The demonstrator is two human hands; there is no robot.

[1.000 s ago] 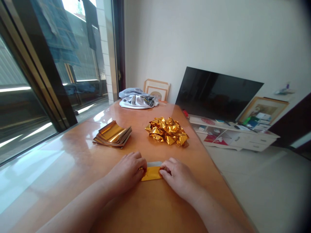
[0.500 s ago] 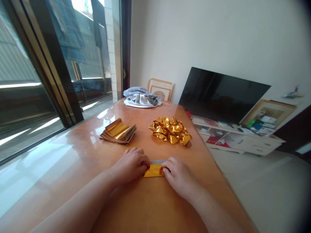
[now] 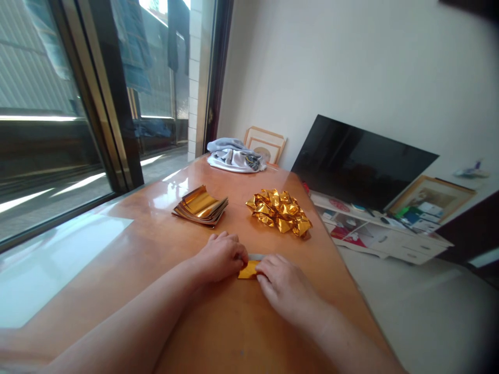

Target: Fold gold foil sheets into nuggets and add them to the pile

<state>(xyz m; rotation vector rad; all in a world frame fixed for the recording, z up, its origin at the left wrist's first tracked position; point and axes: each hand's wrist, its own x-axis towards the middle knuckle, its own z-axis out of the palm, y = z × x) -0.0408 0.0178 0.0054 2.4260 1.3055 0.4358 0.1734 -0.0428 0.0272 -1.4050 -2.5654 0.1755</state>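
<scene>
A sheet of gold foil paper (image 3: 248, 270) lies on the table between my hands, partly folded, with a pale grey strip along its far edge. My left hand (image 3: 225, 257) grips its left end with curled fingers. At the right end, my right hand (image 3: 281, 280) pinches the paper between thumb and fingers. Both hands rest low on the tabletop, and their fingers cover the ends of the sheet. Beyond my left hand sits a stack of gold foil sheets (image 3: 200, 206). Past my right hand is a heap of folded gold foil pieces (image 3: 279, 210).
The glossy wooden table (image 3: 175, 332) stretches away from me. A bundle of grey cloth (image 3: 234, 156) lies at its far end, before leaning picture frames (image 3: 268, 140). Sliding glass doors (image 3: 93, 104) stand left; a television (image 3: 362, 158) and white cabinet (image 3: 397, 241) stand right.
My right hand has shifted inward along the foil paper, so less gold shows between my hands. The whole view has turned slightly left. Stack and heap lie as before.
</scene>
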